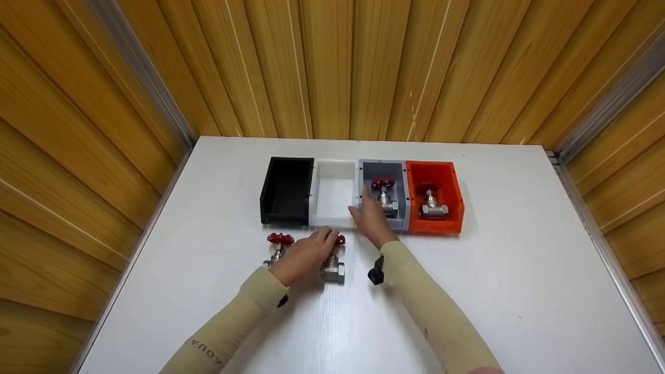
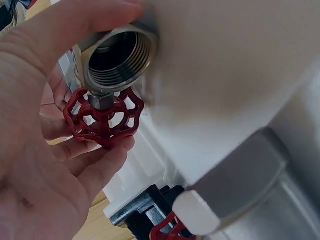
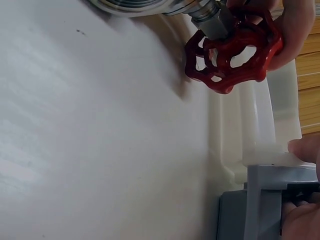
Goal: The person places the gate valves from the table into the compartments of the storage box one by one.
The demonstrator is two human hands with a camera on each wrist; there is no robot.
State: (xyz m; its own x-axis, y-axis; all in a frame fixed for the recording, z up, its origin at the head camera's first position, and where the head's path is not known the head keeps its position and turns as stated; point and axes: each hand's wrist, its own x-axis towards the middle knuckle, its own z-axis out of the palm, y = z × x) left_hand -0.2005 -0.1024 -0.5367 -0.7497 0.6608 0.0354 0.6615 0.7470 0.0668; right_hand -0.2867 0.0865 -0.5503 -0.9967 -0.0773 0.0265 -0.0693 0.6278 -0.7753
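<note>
My left hand (image 1: 306, 257) grips a metal gate valve (image 1: 332, 271) in front of the white bin. Its fingers lie against the red handwheel (image 2: 105, 117), and the thumb is over the threaded end (image 2: 120, 57). Left of that hand stands a second gate valve (image 1: 279, 240), partly hidden by it. My right hand (image 1: 373, 221) reaches over the wall between the white bin (image 1: 335, 221) and the grey bin (image 1: 400, 224). Its fingers are inside the grey bin, beside a gate valve (image 1: 384, 200), while the thumb extends over the white bin's edge.
An orange bin (image 1: 457, 208) at the right end of the row holds another gate valve (image 1: 432, 205). At the left end is a black bin (image 1: 286, 218). The bins stand side by side on a white table (image 1: 499, 291), with wood-look panels (image 1: 353, 72) behind.
</note>
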